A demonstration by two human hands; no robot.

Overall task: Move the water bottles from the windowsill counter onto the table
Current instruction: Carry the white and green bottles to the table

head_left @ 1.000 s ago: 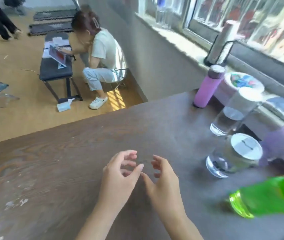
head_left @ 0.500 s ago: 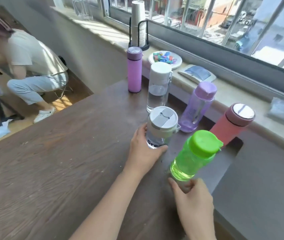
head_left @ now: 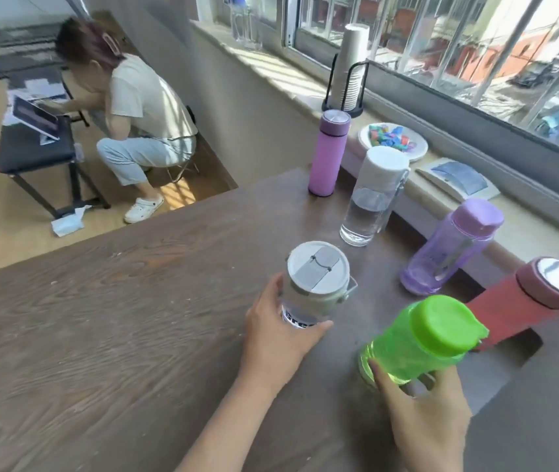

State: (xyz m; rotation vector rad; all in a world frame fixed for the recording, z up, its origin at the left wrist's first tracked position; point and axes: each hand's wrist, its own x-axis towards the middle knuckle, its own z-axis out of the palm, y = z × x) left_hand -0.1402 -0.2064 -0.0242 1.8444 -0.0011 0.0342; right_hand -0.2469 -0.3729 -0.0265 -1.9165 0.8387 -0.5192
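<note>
Several water bottles stand on the dark wooden table point(head_left: 118, 318) near the windowsill counter point(head_left: 526, 229). My left hand point(head_left: 280, 330) wraps the base of a clear bottle with a grey lid point(head_left: 315, 284). My right hand point(head_left: 428, 417) grips the bottom of a green bottle point(head_left: 421, 338). Farther back on the table stand a pink flask point(head_left: 327, 158), a clear white-capped bottle point(head_left: 371, 195) and a translucent purple bottle point(head_left: 448, 248). A red flask with a metal top point(head_left: 537, 304) stands at the table's right edge by a notch.
On the windowsill counter are a cup stack in a black holder point(head_left: 349, 73), a plate of coloured pieces point(head_left: 392, 139) and a flat booklet point(head_left: 458, 177). A person point(head_left: 135, 107) crouches by a black bench point(head_left: 33, 148) on the floor at left.
A second ago both hands lay empty on the table. They then reached the grey-lidded and green bottles, and now hold them; the view has swung right and closer.
</note>
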